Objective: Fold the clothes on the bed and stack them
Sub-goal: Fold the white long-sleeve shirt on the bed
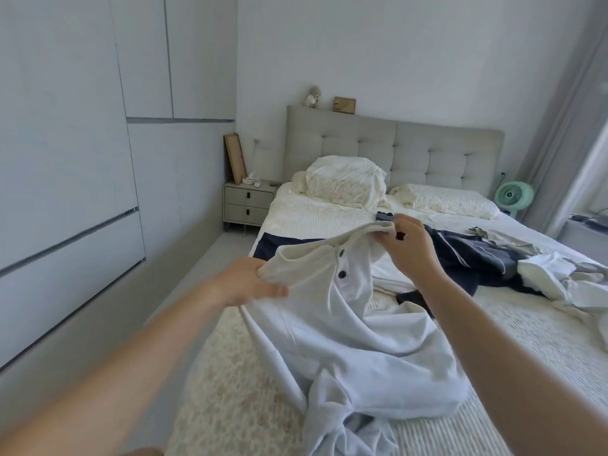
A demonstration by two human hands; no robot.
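— Two hands on one garment, yes? Start from the left.

— At far left stands a wardrobe wall (65, 159), then a nightstand (248, 204) with two drawers, both closed (what they hold cannot be seen); on its top sit a tissue box (250, 180) and a leaning frame (235, 158). Next comes the left hand (250, 281), its grip curled round one shoulder of the white button shirt (345, 324).

— And the other shoulder?

— The right hand (408, 248) pinches it between thumb and fingers, raised a little higher than the left. So the neckline is stretched between the two hands, running left to right and rising rightward.

— Which way does the shirt lie?

— Collar away from the person, towards the headboard (394, 149); its long axis runs from there back to the near edge of the bed (543, 340), where the hem is bunched on the bedspread. The dark buttons face up.

— What else is on the bed?

— Beyond and to the right, a navy garment (470, 258) lies spread out, and further right a crumpled heap of pale clothes (559, 278). Pillows (345, 182) rest against the headboard.
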